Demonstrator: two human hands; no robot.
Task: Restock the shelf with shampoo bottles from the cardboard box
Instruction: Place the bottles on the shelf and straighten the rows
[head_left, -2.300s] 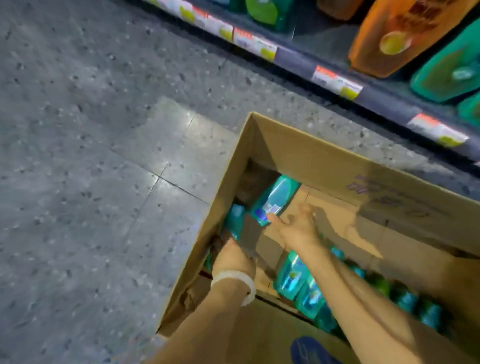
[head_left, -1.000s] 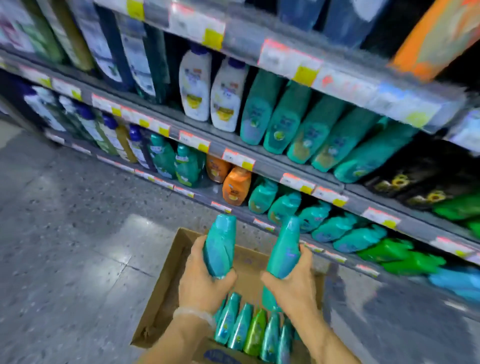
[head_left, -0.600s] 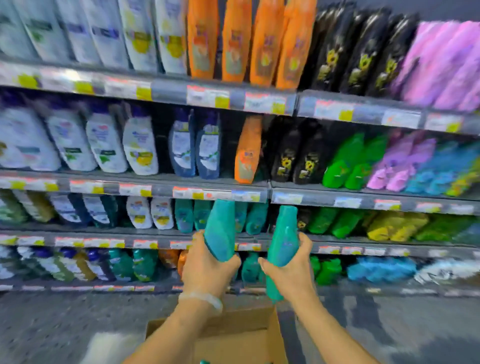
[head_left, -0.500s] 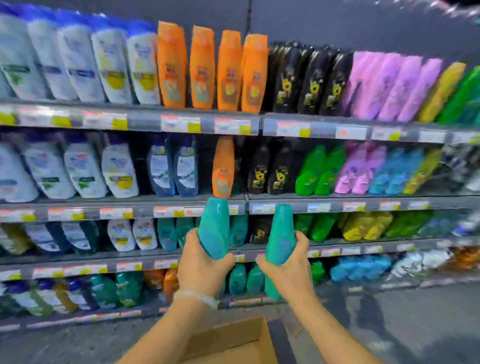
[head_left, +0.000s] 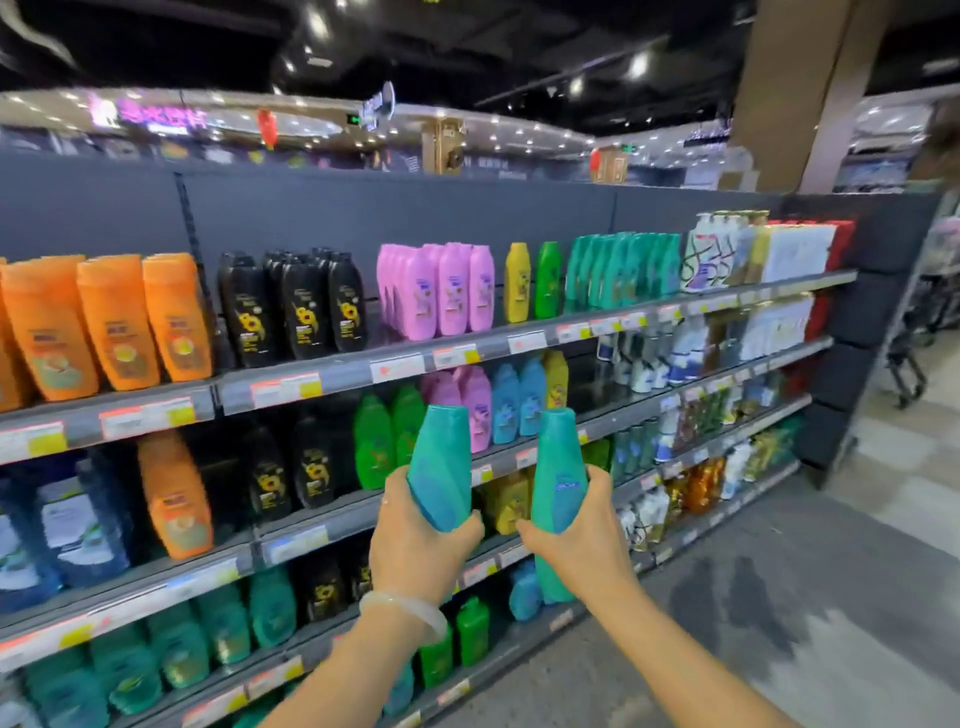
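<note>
My left hand (head_left: 413, 545) grips a teal shampoo bottle (head_left: 441, 465) around its lower half, held upright and leaning slightly left. My right hand (head_left: 582, 535) grips a second teal shampoo bottle (head_left: 558, 478), also upright. Both bottles are raised in front of the shelf unit (head_left: 363, 371), about level with its second and third tiers. A row of matching teal bottles (head_left: 623, 270) stands on the top tier to the right. The cardboard box is out of view.
The shelves are packed with orange (head_left: 114, 322), black (head_left: 296, 306), pink (head_left: 441, 293) and green (head_left: 374, 441) bottles. Grey floor (head_left: 779, 597) opens to the right, past the shelf's end panel (head_left: 872, 338). A brown pillar (head_left: 810, 93) rises at the upper right.
Both hands lifted a teal bottle each out of the box and raised them before the shelf. The view swung up and right, so the box dropped out of sight.
</note>
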